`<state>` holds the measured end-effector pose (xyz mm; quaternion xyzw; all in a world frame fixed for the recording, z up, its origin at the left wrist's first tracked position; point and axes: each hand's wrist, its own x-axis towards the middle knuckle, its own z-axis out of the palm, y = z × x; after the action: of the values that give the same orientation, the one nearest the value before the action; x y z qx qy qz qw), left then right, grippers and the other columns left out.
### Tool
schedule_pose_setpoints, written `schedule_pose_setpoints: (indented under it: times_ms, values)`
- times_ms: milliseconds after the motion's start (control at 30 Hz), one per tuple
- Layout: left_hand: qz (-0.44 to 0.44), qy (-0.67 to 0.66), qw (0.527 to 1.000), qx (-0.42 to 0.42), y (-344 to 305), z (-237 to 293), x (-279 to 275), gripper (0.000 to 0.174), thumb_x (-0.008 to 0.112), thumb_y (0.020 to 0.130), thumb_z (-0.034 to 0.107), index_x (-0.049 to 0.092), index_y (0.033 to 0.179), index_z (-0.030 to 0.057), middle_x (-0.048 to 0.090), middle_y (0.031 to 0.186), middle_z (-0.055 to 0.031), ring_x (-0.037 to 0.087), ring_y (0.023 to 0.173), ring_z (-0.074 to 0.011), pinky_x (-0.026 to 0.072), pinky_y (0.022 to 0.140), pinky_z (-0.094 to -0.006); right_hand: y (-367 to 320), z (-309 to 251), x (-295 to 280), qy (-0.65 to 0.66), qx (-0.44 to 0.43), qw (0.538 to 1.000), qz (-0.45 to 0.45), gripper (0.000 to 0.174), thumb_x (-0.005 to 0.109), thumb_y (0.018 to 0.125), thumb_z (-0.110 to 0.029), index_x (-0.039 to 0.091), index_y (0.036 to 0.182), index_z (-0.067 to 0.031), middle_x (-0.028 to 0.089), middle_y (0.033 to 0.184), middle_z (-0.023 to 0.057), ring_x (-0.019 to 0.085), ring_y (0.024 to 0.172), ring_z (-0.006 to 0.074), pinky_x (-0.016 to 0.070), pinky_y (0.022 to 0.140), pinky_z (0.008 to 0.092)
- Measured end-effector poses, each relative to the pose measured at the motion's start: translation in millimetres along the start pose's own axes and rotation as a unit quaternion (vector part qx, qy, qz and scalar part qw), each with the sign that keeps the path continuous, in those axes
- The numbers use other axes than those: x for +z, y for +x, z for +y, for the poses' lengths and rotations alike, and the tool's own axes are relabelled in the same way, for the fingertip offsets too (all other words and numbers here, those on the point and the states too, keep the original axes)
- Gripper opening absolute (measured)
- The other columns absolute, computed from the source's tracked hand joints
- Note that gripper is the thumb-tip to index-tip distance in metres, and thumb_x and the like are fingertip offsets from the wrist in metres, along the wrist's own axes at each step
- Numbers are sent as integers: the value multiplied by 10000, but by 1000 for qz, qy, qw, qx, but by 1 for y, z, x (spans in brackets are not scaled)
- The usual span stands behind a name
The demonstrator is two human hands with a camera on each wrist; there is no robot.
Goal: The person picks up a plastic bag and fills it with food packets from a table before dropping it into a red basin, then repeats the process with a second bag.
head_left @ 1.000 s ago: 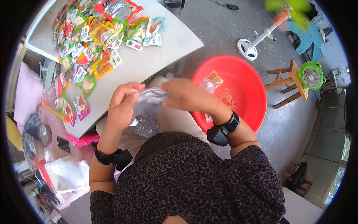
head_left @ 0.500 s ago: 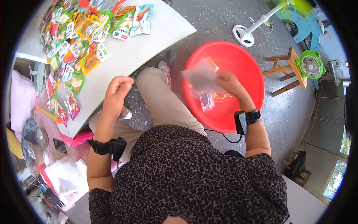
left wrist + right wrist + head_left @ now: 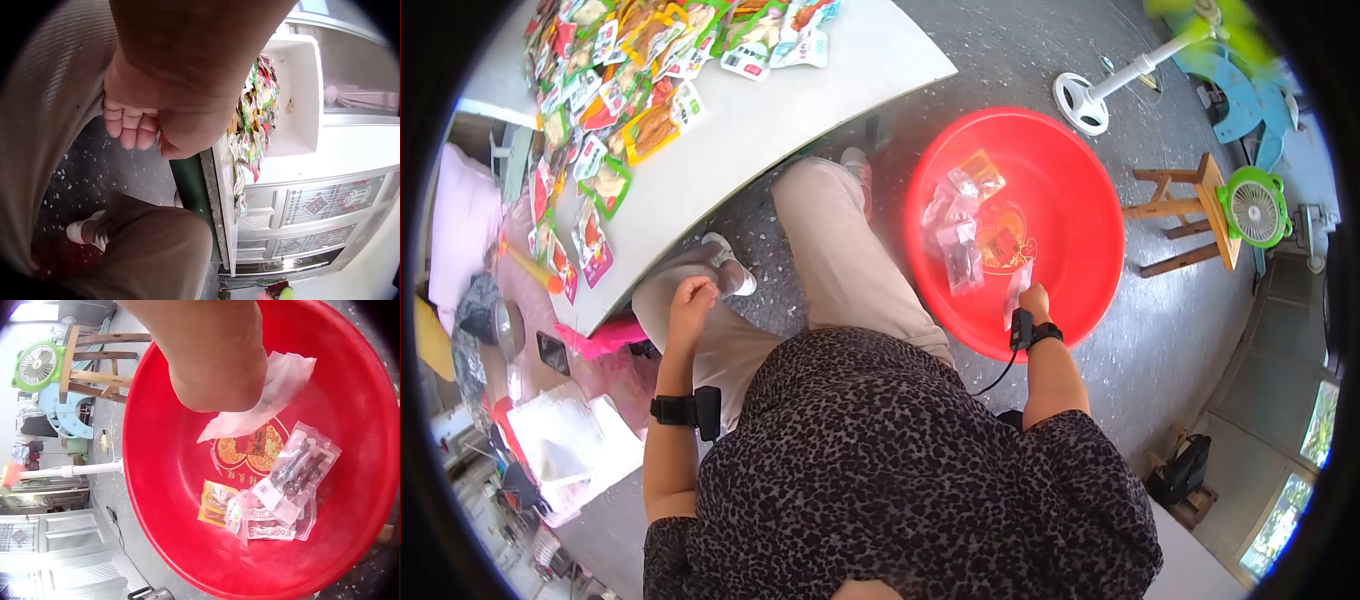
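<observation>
In the head view my right hand (image 3: pixel 1034 298) is low inside the red basin (image 3: pixel 1085 190) and holds a translucent plastic bag (image 3: pixel 1017 288). The right wrist view shows this pale bag (image 3: pixel 290 378) sticking out on both sides of the hand (image 3: pixel 219 378), which hides its fingers. Clear plastic packs (image 3: pixel 304 464) and a yellow snack pouch (image 3: pixel 217 503) lie together on the basin's bottom. My left hand (image 3: pixel 692 298) hangs above my left thigh, holding nothing. Its fingers (image 3: pixel 129 125) are loosely curled in the left wrist view.
Many colourful snack pouches (image 3: pixel 650 130) are heaped on the white table (image 3: pixel 840 85) at the left, some near its edge. A wooden stool (image 3: pixel 1215 210) with a green fan (image 3: pixel 1257 208) stands right of the basin, and a white stand (image 3: pixel 1140 65) behind it.
Both hands were together at the plastic bag; the left let go and dropped back towards the lap. My right hand carried the bag rightwards and down into the basin.
</observation>
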<state>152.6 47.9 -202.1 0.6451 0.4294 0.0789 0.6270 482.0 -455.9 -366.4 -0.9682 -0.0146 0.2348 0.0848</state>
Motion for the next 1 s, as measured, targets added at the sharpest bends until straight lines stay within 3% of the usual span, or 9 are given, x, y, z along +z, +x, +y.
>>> schedule_pose_setpoints:
  times_ms: [100, 267, 500, 567, 600, 633, 733, 933, 1000]
  values:
    - [5, -6, 1000, -8, -4, 3, 4, 156, 504, 775, 140, 485, 895, 42, 521, 807, -27, 498, 751, -98, 396, 664, -217, -3, -5, 23, 7, 15, 1000, -19, 261, 505, 691, -201, 542, 830, 17, 560, 813, 233, 544, 806, 358, 443, 672, 412]
    - [19, -26, 999, -14, -6, -2, 3, 179, 495, 777, 142, 487, 900, 13, 527, 794, -43, 492, 721, -102, 389, 636, -212, -7, -36, 88, -43, -182, 964, -191, 229, 535, 678, -215, 554, 732, 7, 557, 708, 176, 546, 645, 301, 447, 537, 350]
    - [46, -95, 994, -33, -10, 6, -6, 193, 515, 768, 143, 478, 914, 23, 525, 827, -56, 524, 749, -123, 442, 657, -241, -17, -134, 9, 219, -174, 900, -335, 196, 486, 714, -162, 504, 598, -5, 485, 515, 62, 483, 430, 147, 385, 402, 275]
    - [66, -117, 991, -16, -12, 5, -14, 178, 518, 765, 138, 479, 900, 29, 522, 820, -54, 527, 748, -124, 442, 649, -239, 2, -153, -10, 160, -420, 828, -337, 163, 476, 706, -134, 477, 590, -19, 460, 540, 47, 455, 464, 133, 362, 412, 263]
    - [77, -127, 989, -8, -15, 11, -18, 163, 516, 764, 134, 477, 886, 32, 517, 800, -47, 523, 734, -120, 441, 645, -240, -8, -176, -24, 252, -291, 849, -363, 137, 469, 710, -128, 477, 631, -17, 466, 559, 52, 463, 496, 134, 368, 433, 252]
    - [89, -137, 987, -1, -18, 16, -23, 149, 514, 764, 130, 476, 873, 36, 512, 779, -40, 518, 720, -117, 440, 641, -240, -19, -200, -39, 356, -157, 848, -360, 117, 463, 714, -123, 478, 673, -15, 473, 578, 57, 472, 527, 136, 373, 454, 241]
    - [130, -165, 977, 34, -28, 19, -50, 128, 505, 767, 118, 467, 860, 40, 499, 752, -23, 503, 690, -103, 429, 615, -226, -50, -271, -85, 384, -165, 850, -320, 99, 490, 726, -98, 477, 791, -26, 508, 673, 54, 501, 562, 130, 415, 489, 226]
    - [331, -111, 930, 113, -62, -4, -126, 98, 507, 749, 103, 495, 811, 27, 477, 647, -6, 460, 612, -81, 391, 545, -213, -107, -367, -100, 369, -427, 809, -165, 88, 493, 756, -59, 497, 833, -15, 528, 772, 52, 510, 688, 114, 408, 595, 203]
    - [460, 48, 867, 183, -76, -20, -160, 109, 522, 739, 106, 523, 796, 14, 512, 669, -50, 496, 627, -126, 401, 568, -248, -115, -382, -84, 333, -496, 795, -103, 113, 506, 754, -64, 502, 846, 1, 537, 833, 74, 516, 753, 135, 416, 656, 227]
